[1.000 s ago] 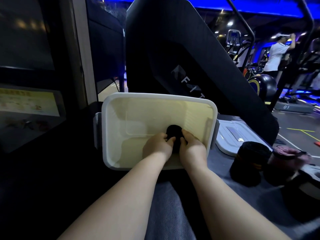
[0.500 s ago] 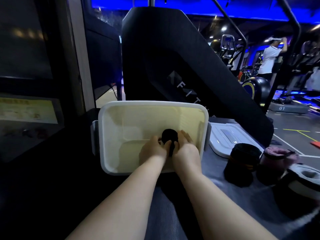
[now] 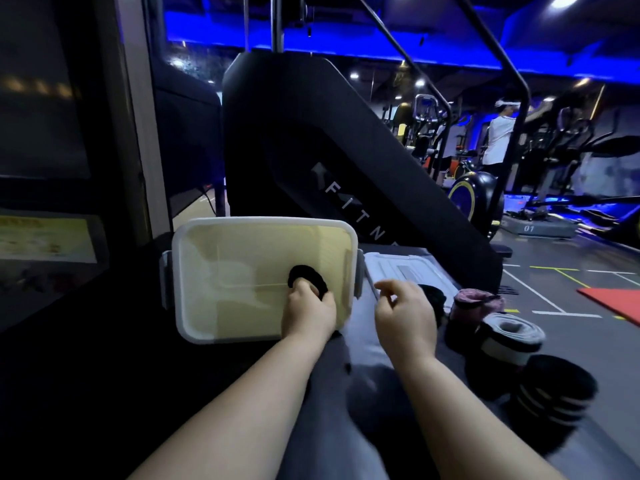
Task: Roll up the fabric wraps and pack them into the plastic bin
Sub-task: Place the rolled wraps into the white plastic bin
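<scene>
A white plastic bin with a pale yellow inside stands in front of me. A rolled black wrap sits in its right half, and my left hand reaches over the near rim with its fingers on that roll. My right hand hovers outside the bin to the right, fingers loosely curled and holding nothing. More rolled wraps lie on the right: a black one behind my right hand, a pink one, a grey-and-black one and a striped black one.
The bin's white lid lies flat just right of the bin. A large black fitness machine rises behind. A dark panel fills the left side. A person in a white shirt stands far back among gym machines.
Both hands held the black roll inside the bin before. My right hand has since let go and moved out to the right, past the bin's rim. My left hand stays on the roll.
</scene>
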